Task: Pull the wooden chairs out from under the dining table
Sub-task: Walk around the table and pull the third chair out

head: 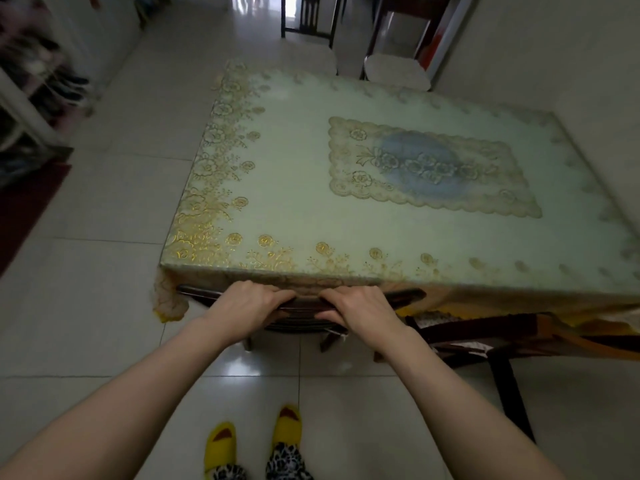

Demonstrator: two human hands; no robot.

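A dark wooden chair (197,292) is tucked under the near edge of the dining table (291,188), which wears a pale cloth with gold flowers. My left hand (247,303) and my right hand (360,308) both grip its top rail, side by side. Its seat is hidden under the table; two of its legs show below my hands. A second dark chair (485,332) stands beside it on the right, partly under the cloth. Two more chairs with pale cushions, one (311,58) and the other (394,71), stand at the far end.
Glossy white floor tiles (104,271) spread to the left and behind me. A shelf with clutter (38,84) lines the left wall above a dark red mat (27,209). A wall (571,57) runs close along the table's right side. My yellow slippers (221,445) are below.
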